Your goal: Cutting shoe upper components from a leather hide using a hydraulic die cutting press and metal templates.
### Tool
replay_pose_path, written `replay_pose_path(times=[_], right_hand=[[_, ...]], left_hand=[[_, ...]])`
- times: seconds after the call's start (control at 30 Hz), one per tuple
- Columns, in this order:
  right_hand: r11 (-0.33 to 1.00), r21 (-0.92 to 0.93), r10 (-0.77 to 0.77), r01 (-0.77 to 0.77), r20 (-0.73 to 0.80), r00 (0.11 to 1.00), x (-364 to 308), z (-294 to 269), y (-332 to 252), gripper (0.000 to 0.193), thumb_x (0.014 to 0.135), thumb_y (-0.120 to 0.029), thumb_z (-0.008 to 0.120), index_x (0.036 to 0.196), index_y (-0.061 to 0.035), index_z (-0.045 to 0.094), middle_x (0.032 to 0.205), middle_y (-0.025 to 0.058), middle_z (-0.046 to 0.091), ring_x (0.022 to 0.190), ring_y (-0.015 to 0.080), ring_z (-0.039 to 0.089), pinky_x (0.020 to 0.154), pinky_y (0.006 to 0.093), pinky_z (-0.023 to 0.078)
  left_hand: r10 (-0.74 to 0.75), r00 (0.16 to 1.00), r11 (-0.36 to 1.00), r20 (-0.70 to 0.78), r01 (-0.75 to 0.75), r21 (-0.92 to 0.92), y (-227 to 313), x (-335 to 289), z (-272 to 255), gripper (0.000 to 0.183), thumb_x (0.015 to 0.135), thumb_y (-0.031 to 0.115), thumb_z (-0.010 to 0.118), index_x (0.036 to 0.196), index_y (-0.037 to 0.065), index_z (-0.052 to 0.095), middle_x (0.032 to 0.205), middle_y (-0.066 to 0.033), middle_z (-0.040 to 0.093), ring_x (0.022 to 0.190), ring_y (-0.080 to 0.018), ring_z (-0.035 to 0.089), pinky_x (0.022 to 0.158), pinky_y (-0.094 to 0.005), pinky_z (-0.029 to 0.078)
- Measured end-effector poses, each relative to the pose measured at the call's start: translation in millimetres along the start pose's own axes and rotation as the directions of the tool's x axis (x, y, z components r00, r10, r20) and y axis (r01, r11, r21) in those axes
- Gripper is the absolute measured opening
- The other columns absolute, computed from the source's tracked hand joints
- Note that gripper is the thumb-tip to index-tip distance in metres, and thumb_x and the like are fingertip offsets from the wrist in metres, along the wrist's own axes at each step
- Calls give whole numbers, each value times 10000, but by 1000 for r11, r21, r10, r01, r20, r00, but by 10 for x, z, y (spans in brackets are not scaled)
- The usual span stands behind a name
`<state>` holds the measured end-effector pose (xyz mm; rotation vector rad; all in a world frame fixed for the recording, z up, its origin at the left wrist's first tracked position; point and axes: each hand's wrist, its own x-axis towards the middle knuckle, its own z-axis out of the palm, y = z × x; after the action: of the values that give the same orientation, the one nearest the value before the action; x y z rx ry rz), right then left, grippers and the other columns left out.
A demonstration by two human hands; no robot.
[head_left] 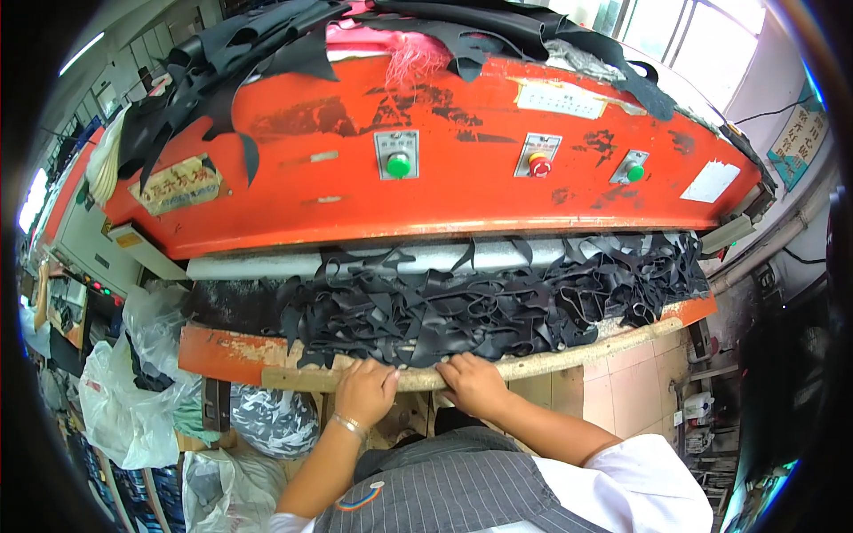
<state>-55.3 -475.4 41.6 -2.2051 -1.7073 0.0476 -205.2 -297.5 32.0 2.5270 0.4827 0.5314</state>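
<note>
Both of my hands rest side by side at the front of a large red-orange machine [320, 200]. My left hand [366, 389] curls its fingers over a pale wooden rail [577, 355] along the machine's front ledge, left of the middle. A short gap to the right, my right hand [473, 385] is closed over the same rail. Just beyond my fingertips lies a long tangled heap of thin black leather-like offcuts [462, 311]. It spreads across the bed, thickest from the middle to the right. Behind the heap runs a white strip [520, 255] beneath the machine's front panel.
On the panel sit a green button [398, 165], a red knob [539, 165] and another green button [634, 172]. Black sheets [293, 44] drape over the machine's top. Clear plastic bags [124, 409] and a grey camouflage-patterned bundle [275, 422] stand at lower left. A pipe [773, 240] runs at right.
</note>
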Motion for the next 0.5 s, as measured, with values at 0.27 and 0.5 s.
replay_pose_path(times=[0.27,0.5], right_hand=[[999,-20,35,-35,-32,999,170,-29,15,404,611,-217,796,962,-62,669,853,68,615,825,258,608,728,350,505],[966,245,-15,-81,365,931,607,-433,332,387,744,-268,733,1049,-39,672,942,108,666,890,288,644,790,370,518]], left_hand=[[-5,1000,999,25,4,52,-71,173,-38,236,818,280,630,771,77,740,773,-94,643,779,-297,588,724,-395,477],[-14,941,918,338,146,-369,-623,1282,-492,234,823,232,722,727,21,694,694,-107,658,658,-209,643,622,-326,499]])
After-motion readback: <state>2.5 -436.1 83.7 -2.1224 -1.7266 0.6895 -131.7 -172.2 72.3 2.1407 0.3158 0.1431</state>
